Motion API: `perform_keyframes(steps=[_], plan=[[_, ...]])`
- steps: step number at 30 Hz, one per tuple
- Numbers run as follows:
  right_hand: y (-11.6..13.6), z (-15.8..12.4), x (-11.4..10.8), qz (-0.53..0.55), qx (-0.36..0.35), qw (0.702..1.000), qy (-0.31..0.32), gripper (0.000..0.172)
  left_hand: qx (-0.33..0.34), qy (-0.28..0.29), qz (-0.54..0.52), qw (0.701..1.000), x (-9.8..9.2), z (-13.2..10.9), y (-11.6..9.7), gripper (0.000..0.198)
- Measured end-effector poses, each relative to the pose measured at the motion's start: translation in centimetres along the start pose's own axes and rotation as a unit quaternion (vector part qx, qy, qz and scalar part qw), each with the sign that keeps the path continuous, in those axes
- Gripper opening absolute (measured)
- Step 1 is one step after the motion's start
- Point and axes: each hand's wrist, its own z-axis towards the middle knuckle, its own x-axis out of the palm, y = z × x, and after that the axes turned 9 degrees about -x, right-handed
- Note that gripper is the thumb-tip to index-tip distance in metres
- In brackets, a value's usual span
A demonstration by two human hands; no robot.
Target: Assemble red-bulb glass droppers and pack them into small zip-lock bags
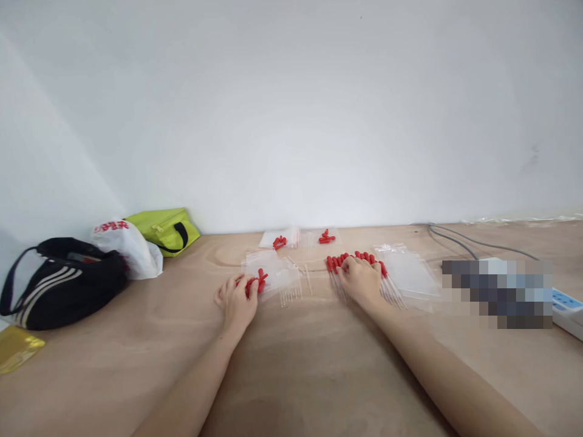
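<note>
My left hand (237, 300) lies with curled fingers on a small pile of red rubber bulbs (261, 279). These sit on clear plastic bags (274, 270). Beside the bags, several thin glass tubes (291, 296) lie side by side. My right hand (361, 278) is closed over a row of droppers (336, 267), slim glass tubes capped with red bulbs, its fingertips at the bulb ends. The palm and fingers hide the middle of that row. Right of it lies a stack of clear bags (410, 273).
Further back are two small groups of red bulbs (279, 243) on bags by the wall. A black bag (68, 279), a white plastic bag (125, 246) and a lime-green bag (159, 227) stand at left. A grey cable (478, 237) and a power strip (568, 311) lie at right.
</note>
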Motion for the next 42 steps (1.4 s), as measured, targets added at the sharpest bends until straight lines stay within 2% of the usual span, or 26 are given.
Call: perform_keyframes(steps=[3,5,7,9,12,18,21,24,27,30,34,38,42], plan=[[2.8,0.1,0.3,0.035,-0.039,0.998,0.032,0.020,-0.031,0.031,0.013,0.999,-0.1,1.4,-0.7,0.024],[4.7,0.3,0.6,0.046,-0.035,0.997,0.058,0.020,-0.061,0.080,0.020,0.995,-0.1,2.8,-1.2,0.026],[6.3,0.7,0.9,0.049,-0.016,0.995,0.088,0.025,-0.062,0.113,0.020,0.991,0.0,4.3,-1.6,0.024],[7.2,1.0,1.2,0.050,0.004,0.992,0.114,0.028,-0.033,0.142,0.019,0.989,0.1,5.4,-1.8,0.021],[7.8,1.3,1.6,0.051,0.020,0.990,0.132,0.025,0.027,0.166,0.018,0.986,0.1,5.7,-1.9,0.017],[8.6,1.0,1.7,0.041,0.014,0.990,0.136,0.021,0.092,0.149,-0.018,0.984,0.0,4.8,-1.8,0.007],[8.3,0.4,1.1,0.035,-0.003,0.991,0.131,0.024,0.107,0.106,-0.066,0.986,-0.7,4.4,-2.3,0.012],[6.7,-1.0,0.5,0.036,-0.042,0.993,0.101,0.028,0.132,0.072,-0.116,0.982,-1.5,3.0,-2.7,0.018],[4.1,-3.2,0.3,0.073,-0.120,0.990,0.010,0.035,0.201,0.082,-0.203,0.955,-1.7,0.1,-2.6,0.019],[1.7,-5.5,0.0,0.153,-0.215,0.964,-0.040,0.034,0.258,0.124,-0.230,0.930,-1.0,-3.1,-2.3,0.018],[0.6,-7.3,-0.9,0.220,-0.269,0.938,-0.021,0.024,0.304,0.146,-0.239,0.911,0.1,-5.2,-2.4,0.019],[1.2,-7.3,-1.4,0.230,-0.279,0.932,-0.008,0.023,0.350,0.138,-0.225,0.899,0.0,-5.1,-3.0,0.020],[1.6,-7.1,-1.2,0.219,-0.290,0.932,-0.006,0.023,0.361,0.123,-0.213,0.899,-0.4,-5.0,-3.1,0.019]])
